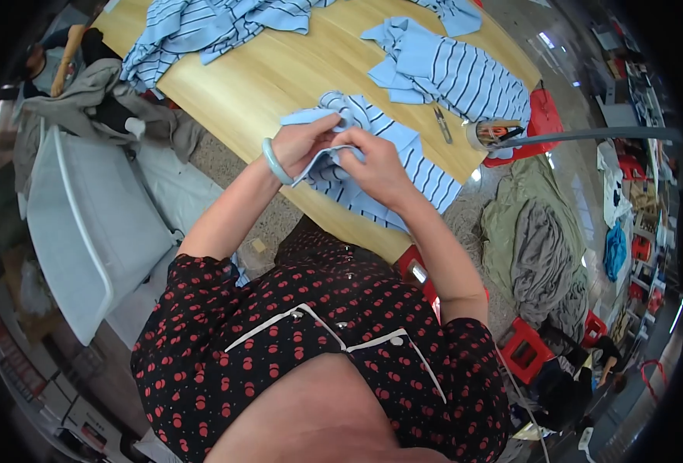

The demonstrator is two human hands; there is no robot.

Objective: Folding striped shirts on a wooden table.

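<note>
Garment [426,174], blue striped, at near corner of table [226,100]; lower part spread flat, upper part bunched in hands. Left hand [299,143] pinches fold between thumb and fingers; right hand [376,160] grips pale edge just beside. Paired pinch probably keeps edge steady and in sight. Forearms [233,204] angle inward, hands meeting before chest. Snips [442,126] lie near right hand, likely for easy reach.

Garment workshop: striped garments [428,174] on wooden table [280,77], snips [442,126], fabric heap [546,255].
</note>
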